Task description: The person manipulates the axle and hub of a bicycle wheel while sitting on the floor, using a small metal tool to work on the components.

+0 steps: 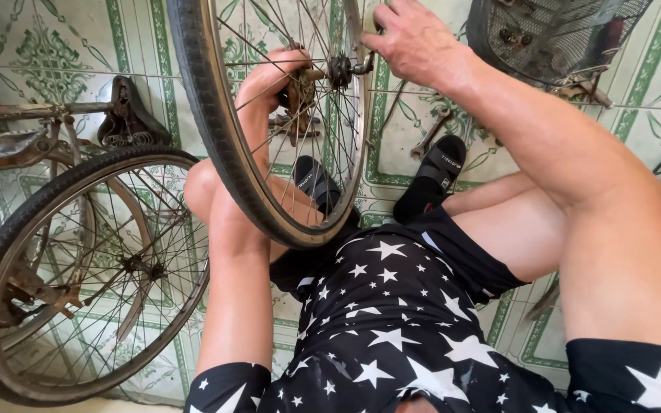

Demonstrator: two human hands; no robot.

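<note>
A loose bicycle wheel [216, 130] with a black tyre and rusty rim stands upright between my knees. My left hand [269, 76] reaches through the spokes and grips the rusty sprocket side of the hub [300, 88]. My right hand [415, 38] is closed on a tool at the axle nut [342, 70] on the near side of the hub; the tool itself is mostly hidden. Both feet wear black sandals [430, 176] on the tiled floor.
An upside-down bicycle with its mounted wheel [78, 283] and saddle [128, 115] lies at the left. Wrenches [430, 134] lie on the green-patterned tiles [40, 53] beyond the wheel. A wire basket [552, 34] sits at the top right.
</note>
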